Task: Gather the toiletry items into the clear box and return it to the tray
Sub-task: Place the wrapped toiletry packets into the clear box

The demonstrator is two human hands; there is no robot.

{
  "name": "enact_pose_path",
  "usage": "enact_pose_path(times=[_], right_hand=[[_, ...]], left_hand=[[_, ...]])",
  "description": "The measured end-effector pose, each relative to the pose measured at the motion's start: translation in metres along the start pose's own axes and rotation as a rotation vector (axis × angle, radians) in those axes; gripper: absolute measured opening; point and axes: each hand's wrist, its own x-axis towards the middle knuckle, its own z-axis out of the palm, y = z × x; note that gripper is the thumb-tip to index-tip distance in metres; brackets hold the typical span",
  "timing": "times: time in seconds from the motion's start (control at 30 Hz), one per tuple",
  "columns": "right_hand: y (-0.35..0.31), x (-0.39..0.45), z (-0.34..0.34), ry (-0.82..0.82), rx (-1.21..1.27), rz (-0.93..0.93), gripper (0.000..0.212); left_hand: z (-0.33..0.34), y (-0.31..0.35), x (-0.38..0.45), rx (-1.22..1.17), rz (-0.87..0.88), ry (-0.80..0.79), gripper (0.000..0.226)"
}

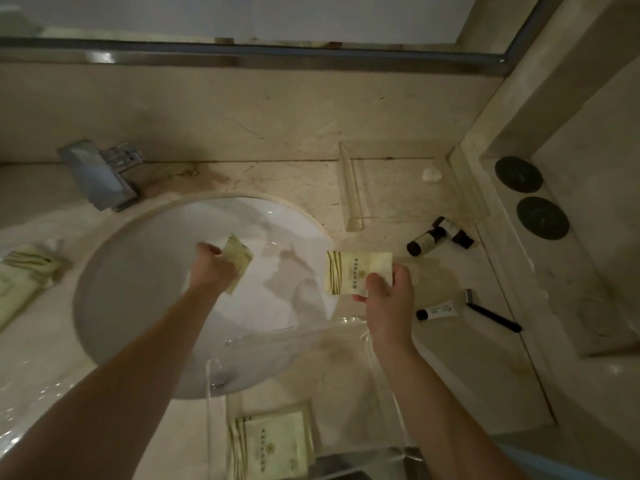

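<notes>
Marble vanity point(242, 181), dim light: two packets held over open sink, clear box near front edge.

Sink basin point(166, 271) lies under the left hand point(207, 268), whose fingers are closed on a cream packet point(239, 259); a slip would likely wet it. Clear box point(298, 386) overhangs the basin rim, packets point(273, 441) inside; a nudge may tip it. Acrylic tray point(353, 202) stands at the back wall. Right hand point(388, 296) pinches a printed packet point(353, 271) above the box. Bottles point(436, 237), tube point(438, 310) and razor point(491, 315) remain loose and could roll.
</notes>
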Motion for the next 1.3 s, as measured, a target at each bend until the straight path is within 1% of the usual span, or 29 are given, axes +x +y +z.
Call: enact_pose_path(times=[0.1,0.17,0.27,0.33,0.43,0.5,0.63,0.7,0.8,0.83,0.9,0.93,1.0,1.07,1.13,1.2,1.23,1.3], right_hand=[[-0.003,-0.004,0.002,-0.037,0.0,0.023,0.015],[-0.005,-0.008,0.002,-0.063,0.011,0.03,0.014],[-0.008,-0.012,0.001,-0.092,0.002,0.032,0.015],[-0.011,-0.015,-0.001,-0.103,-0.029,0.022,0.014],[-0.017,-0.018,-0.006,-0.127,-0.065,0.003,0.017],[-0.019,-0.02,-0.009,-0.144,-0.083,-0.003,0.02],[-0.023,-0.024,-0.013,-0.163,-0.072,0.02,0.019],[-0.024,-0.026,-0.016,-0.167,-0.056,0.041,0.019],[-0.023,-0.03,-0.021,-0.183,-0.037,0.068,0.019],[-0.022,-0.031,-0.022,-0.19,-0.022,0.082,0.019],[-0.021,-0.033,-0.024,-0.205,0.007,0.108,0.017],[-0.02,-0.034,-0.024,-0.21,0.012,0.116,0.018],[-0.019,-0.035,-0.026,-0.222,0.005,0.122,0.018],[-0.019,-0.036,-0.027,-0.234,0.001,0.122,0.018],[-0.018,-0.037,-0.028,-0.243,0.006,0.127,0.019],[-0.018,-0.037,-0.029,-0.251,0.018,0.131,0.02],[-0.018,-0.038,-0.029,-0.256,0.024,0.131,0.021],[-0.019,-0.039,-0.031,-0.269,0.034,0.133,0.02]], left_hand=[[-0.003,0.021,-0.019,-0.14,0.007,-0.107,0.02],[-0.011,0.029,-0.035,-0.248,0.031,-0.193,0.022],[-0.023,0.036,-0.061,-0.426,0.074,-0.338,0.014],[-0.028,0.042,-0.08,-0.492,0.091,-0.411,0.009],[-0.032,0.044,-0.098,-0.515,0.089,-0.445,0.02],[-0.034,0.043,-0.108,-0.506,0.098,-0.446,0.015],[-0.034,0.041,-0.129,-0.442,0.141,-0.4,0.021],[-0.035,0.039,-0.142,-0.396,0.178,-0.477,0.022],[-0.038,0.034,-0.157,-0.545,0.169,-0.688,0.036],[-0.038,0.031,-0.16,-0.58,0.187,-0.727,0.042],[-0.035,0.027,-0.162,-0.58,0.188,-0.721,0.047],[-0.034,0.026,-0.164,-0.554,0.155,-0.689,0.047],[-0.033,0.024,-0.168,-0.489,0.08,-0.64,0.037],[-0.032,0.021,-0.173,-0.445,0.067,-0.669,0.03],[-0.034,0.023,-0.177,-0.481,0.034,-0.702,0.025],[-0.035,0.027,-0.181,-0.561,-0.045,-0.683,0.029],[-0.033,0.027,-0.18,-0.583,-0.048,-0.673,0.028],[-0.03,0.025,-0.18,-0.543,0.044,-0.623,0.015]])
